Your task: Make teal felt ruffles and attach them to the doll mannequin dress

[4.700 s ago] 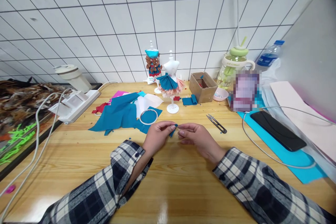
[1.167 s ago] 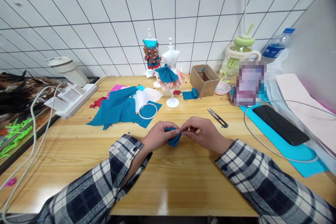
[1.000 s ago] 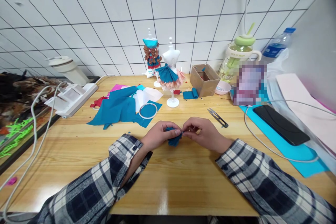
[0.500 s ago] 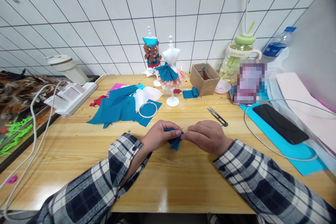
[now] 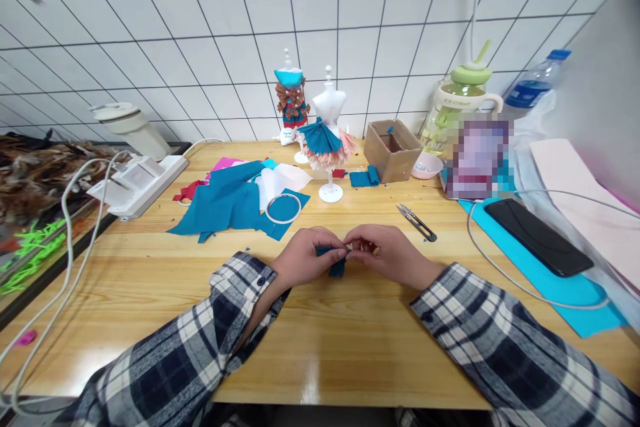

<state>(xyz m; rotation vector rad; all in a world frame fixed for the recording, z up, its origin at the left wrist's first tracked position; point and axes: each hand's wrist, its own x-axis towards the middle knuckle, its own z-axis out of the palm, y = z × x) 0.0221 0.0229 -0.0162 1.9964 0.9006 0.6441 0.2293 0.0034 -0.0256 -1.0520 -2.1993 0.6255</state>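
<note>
The small teal cloth [image 5: 337, 270] is pinched between the thumb and the forefinger of the left hand [image 5: 310, 257], and a short part of it is left hanging below the fingertips, over the table [image 5: 310, 340]. The right hand [image 5: 393, 255] is placed just beside – its thumb and forefinger are narrowed at the same end of the cloth, but whether the cloth or some finer thing is gripped there cannot be made out. Since only a narrow part seems to be held, the cloth could probably be dropped if the left pinch is loosened. If it is pulled too strongly from the right side, it could be dragged out of the left fingers or made uneven. Ahead of the right hand, and near it, thread snips [image 5: 417, 223] are laid; a finger could be cut if they are touched without looking. Beyond both hands a slender white dress form [image 5: 329, 107] is stood – by a careless stretch of either hand it could be knocked over.
</note>
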